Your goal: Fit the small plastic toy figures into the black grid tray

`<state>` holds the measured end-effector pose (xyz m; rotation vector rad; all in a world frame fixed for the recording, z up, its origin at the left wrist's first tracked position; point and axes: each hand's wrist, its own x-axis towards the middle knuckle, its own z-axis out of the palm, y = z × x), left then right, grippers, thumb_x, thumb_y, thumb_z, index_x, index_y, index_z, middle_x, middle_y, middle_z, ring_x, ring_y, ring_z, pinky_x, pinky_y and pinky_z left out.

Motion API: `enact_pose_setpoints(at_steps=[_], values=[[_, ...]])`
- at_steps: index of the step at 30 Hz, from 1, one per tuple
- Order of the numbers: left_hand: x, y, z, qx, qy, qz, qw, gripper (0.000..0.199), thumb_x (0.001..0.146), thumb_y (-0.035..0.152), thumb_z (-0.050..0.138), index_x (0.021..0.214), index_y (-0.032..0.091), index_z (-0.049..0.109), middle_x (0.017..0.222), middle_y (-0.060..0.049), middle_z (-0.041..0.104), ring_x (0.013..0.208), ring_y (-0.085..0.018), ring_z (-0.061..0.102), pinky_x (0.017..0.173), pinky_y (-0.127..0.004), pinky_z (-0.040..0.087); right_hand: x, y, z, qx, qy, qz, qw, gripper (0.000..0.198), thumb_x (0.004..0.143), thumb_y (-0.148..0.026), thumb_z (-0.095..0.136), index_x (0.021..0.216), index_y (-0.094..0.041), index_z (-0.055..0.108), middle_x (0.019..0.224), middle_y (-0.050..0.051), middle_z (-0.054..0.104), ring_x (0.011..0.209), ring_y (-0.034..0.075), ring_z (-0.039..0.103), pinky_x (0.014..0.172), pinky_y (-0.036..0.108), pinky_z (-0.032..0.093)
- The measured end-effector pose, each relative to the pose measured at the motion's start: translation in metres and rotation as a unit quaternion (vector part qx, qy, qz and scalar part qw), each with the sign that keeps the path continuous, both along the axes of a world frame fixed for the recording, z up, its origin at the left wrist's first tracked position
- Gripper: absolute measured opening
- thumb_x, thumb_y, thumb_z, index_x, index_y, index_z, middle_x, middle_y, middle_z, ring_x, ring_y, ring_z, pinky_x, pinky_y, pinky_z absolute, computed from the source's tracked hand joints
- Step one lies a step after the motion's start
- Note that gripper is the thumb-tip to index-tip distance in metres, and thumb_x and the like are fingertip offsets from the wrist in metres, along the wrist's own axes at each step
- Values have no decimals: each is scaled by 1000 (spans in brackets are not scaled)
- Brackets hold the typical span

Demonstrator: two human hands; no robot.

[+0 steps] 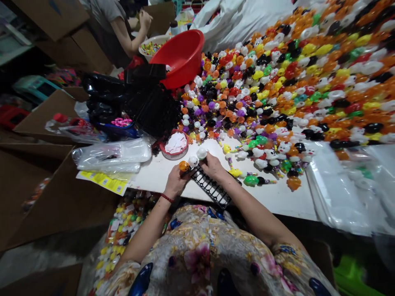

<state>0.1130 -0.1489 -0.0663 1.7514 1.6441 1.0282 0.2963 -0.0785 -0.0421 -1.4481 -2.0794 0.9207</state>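
Note:
My left hand (175, 181) is closed at the far left end of a black slotted plastic rack (211, 187). An orange plastic figure head (184, 166) pokes up right at its fingertips. My right hand (213, 165) is closed around a piece topped with a white round head (201, 153), above the rack's far end; its fingers hide the lower part. Between both hands a second white head (193, 161) stands up at the rack. The near slots of the rack show no figures and slant toward my body.
A large heap of colourful plastic figures (277, 82) covers the table's back and right. A red basket of white paper slips (175, 142) stands beyond my hands. Clear bags (114, 155) lie left, black racks (151, 102) behind them. A co-worker (120, 33) is near a red basin (182, 57).

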Motion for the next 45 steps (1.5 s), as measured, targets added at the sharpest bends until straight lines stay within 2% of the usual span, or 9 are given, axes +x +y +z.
enact_pose_setpoints(at_steps=[15, 20, 25, 29, 32, 35, 38, 42, 45], values=[[1, -1, 2, -51, -43, 39, 997, 35, 78, 49, 68, 96, 19, 69, 93, -5, 70, 88, -22, 64, 80, -33, 51, -7, 2, -20, 62, 69, 28, 995, 12, 82, -14, 53, 87, -18, 63, 92, 8, 67, 88, 21, 63, 80, 33, 52], [0, -1, 4, -69, -54, 51, 995, 36, 74, 47, 69, 95, 18, 67, 91, -5, 69, 88, -22, 64, 81, -34, 52, 31, -15, -2, 137, 90, 19, 986, 32, 87, -22, 55, 117, -21, 63, 111, 9, 66, 99, 21, 62, 89, 37, 52], [-3, -2, 5, -44, -92, 33, 994, 35, 65, 39, 72, 92, 19, 65, 92, -5, 68, 88, -23, 64, 80, -35, 53, 113, -50, 19, 208, -98, -58, 971, 30, 90, -18, 47, 110, -19, 69, 112, 13, 66, 103, 27, 59, 93, 43, 48], [-12, 0, 12, 30, -187, 127, 974, 31, 79, 43, 61, 99, 20, 62, 94, -5, 67, 82, -17, 63, 76, -31, 54, 138, -61, 30, 127, -303, -74, 942, 28, 85, -13, 48, 103, -13, 70, 111, 18, 66, 100, 30, 58, 82, 40, 46], [-18, 5, 41, 123, -127, 165, 970, 29, 90, 42, 52, 104, 19, 62, 102, -7, 67, 93, -18, 64, 88, -35, 53, 133, -56, 37, 60, -368, -47, 927, 25, 85, -12, 49, 97, -13, 70, 110, 18, 66, 101, 29, 59, 78, 36, 42], [-16, 14, 82, 193, 36, 44, 979, 33, 93, 42, 51, 113, 19, 63, 114, -9, 66, 110, -21, 61, 101, -40, 48, 128, -47, 42, 40, -371, -40, 927, 20, 84, -11, 51, 93, -13, 68, 101, 17, 68, 94, 28, 61, 74, 34, 40], [-3, 30, 112, 191, 161, -105, 963, 39, 94, 40, 53, 127, 21, 59, 126, -10, 64, 119, -23, 58, 106, -42, 46, 118, -38, 41, 65, -280, -79, 955, 11, 84, -15, 55, 90, -16, 64, 92, 14, 69, 84, 25, 61, 71, 32, 39], [16, 53, 118, 119, 230, -227, 939, 39, 95, 36, 53, 130, 20, 58, 130, -11, 63, 120, -23, 60, 103, -39, 48, 80, -22, 30, 40, -40, -124, 991, 7, 84, -26, 56, 89, -21, 57, 80, 5, 67, 71, 20, 59, 64, 29, 41], [24, 63, 111, 61, 250, -265, 929, 32, 94, 31, 53, 122, 19, 63, 119, -10, 69, 108, -21, 66, 93, -34, 53, 42, -4, 15, -4, 103, -144, 984, 10, 80, -30, 59, 85, -23, 53, 76, -1, 65, 69, 18, 58, 65, 29, 45]])
